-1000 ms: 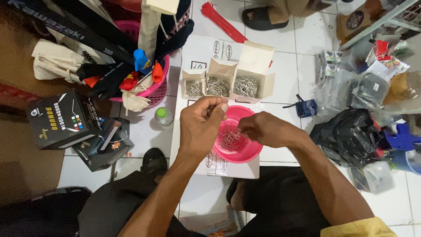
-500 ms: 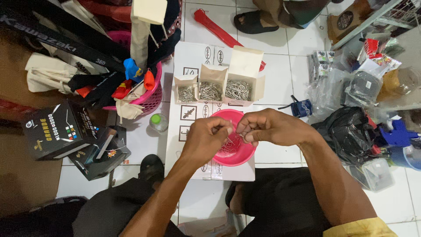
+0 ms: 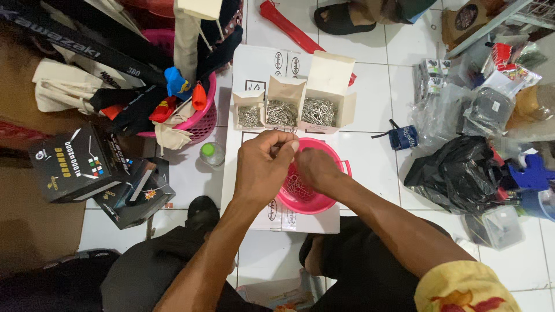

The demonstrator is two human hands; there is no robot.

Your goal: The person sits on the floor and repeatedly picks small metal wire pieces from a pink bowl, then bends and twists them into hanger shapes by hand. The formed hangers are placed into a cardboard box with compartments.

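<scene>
Bright, even light; sharp w/ soft shadows.

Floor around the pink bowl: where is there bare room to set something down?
Bare white tile shows between the three small boxes and the blue pouch, and right of the pink bowl before the black bag. The left is crowded: pink basket, black boxes.

My left hand [image 3: 263, 167] and right hand [image 3: 315, 169] are bare, forearms uncovered. My right arm wears a short yellow sleeve with a red-orange floral print [image 3: 462, 289]. I wear dark trousers [image 3: 370, 263].
</scene>
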